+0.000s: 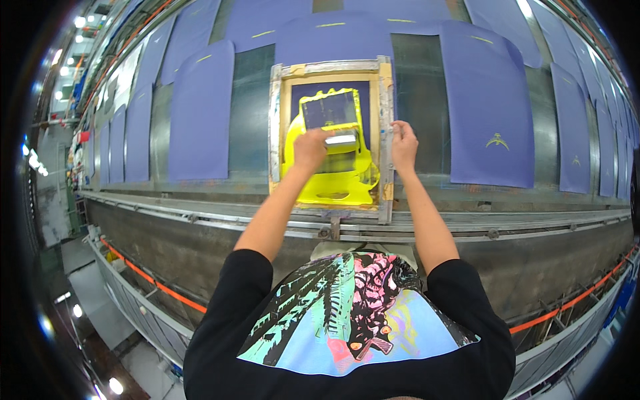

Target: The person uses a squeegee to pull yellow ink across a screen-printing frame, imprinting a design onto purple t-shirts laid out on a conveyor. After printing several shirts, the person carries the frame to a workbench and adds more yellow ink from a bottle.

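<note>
A screen printing frame [275, 120] lies on the long table in front of me, its mesh smeared with bright yellow ink [333, 190]. My left hand [311, 151] is closed round a squeegee [342, 139], which stands across the middle of the mesh. Beyond the squeegee, a dark patch of mesh shows inside a ragged yellow border. At the frame's right side rail, my right hand [404, 145] is closed on the edge, fingers bent. The underside of the squeegee and its blade are partly hidden by my left hand and blurred.
Purple-blue fabric pieces [203, 113] lie in rows along the grey table. One piece [493, 100] to the right bears a small yellow print [497, 141]. A metal rail [427, 223] runs along the table's near edge. Orange strips [157, 283] line the lower side.
</note>
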Demonstrator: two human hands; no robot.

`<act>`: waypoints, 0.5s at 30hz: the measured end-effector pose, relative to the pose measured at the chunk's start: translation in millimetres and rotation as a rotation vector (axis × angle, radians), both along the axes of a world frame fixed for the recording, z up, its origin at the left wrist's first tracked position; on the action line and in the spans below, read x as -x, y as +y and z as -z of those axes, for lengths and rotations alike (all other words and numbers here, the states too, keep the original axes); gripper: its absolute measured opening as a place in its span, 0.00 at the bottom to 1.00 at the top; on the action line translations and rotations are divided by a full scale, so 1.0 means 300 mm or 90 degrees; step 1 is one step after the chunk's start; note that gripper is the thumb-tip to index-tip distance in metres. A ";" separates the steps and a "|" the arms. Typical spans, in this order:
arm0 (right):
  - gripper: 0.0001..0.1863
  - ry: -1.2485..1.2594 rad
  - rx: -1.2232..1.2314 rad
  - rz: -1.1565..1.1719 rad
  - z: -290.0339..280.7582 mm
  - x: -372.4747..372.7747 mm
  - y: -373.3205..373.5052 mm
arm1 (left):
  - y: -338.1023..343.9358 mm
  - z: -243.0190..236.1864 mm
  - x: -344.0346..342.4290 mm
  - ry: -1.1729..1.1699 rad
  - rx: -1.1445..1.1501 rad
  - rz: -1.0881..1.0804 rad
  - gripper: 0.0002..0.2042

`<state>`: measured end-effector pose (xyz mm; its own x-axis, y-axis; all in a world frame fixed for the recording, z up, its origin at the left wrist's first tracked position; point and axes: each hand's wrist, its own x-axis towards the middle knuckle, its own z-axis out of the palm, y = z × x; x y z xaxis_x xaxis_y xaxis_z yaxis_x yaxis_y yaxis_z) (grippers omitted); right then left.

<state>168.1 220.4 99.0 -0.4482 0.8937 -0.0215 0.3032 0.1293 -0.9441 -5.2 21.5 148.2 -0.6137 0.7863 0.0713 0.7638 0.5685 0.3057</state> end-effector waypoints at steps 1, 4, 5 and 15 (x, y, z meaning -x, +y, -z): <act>0.10 -0.005 0.024 -0.007 0.029 0.002 0.011 | -0.033 0.011 -0.057 0.009 -0.017 0.020 0.18; 0.10 -0.039 0.060 -0.021 0.102 -0.002 0.066 | -0.091 0.055 -0.181 -0.003 -0.082 0.069 0.17; 0.10 -0.047 0.064 -0.026 0.120 0.009 0.080 | -0.108 0.064 -0.197 -0.019 -0.096 0.079 0.18; 0.10 -0.027 0.009 0.004 0.013 0.010 -0.001 | -0.210 0.021 -0.267 -0.060 -0.121 0.085 0.24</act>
